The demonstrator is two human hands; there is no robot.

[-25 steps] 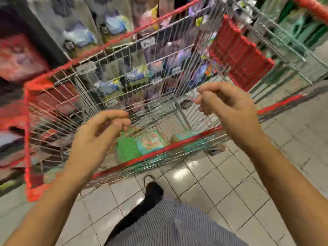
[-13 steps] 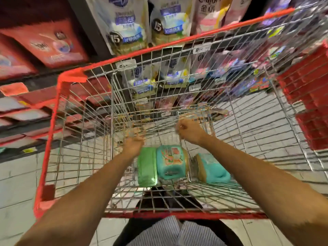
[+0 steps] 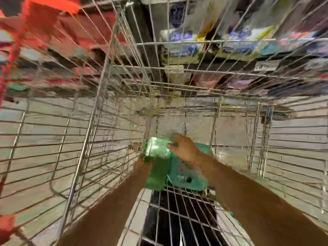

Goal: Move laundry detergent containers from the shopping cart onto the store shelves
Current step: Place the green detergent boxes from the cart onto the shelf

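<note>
Wire cart (image 3: 104,68) walls close; left hand (image 3: 142,165), right hand (image 3: 183,148) on green container (image 3: 158,167); grip blurred, cannot tell.

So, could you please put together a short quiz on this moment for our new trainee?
1. True or false: the green container already stands on the shelves.
2. Which hand touches it? A left only; B right only; C both.
3. Fill in: the container beside it in the cart is ___.
Key: 1 false, it lies in the cart; 2 C, left hand and right hand; 3 teal container.
</note>
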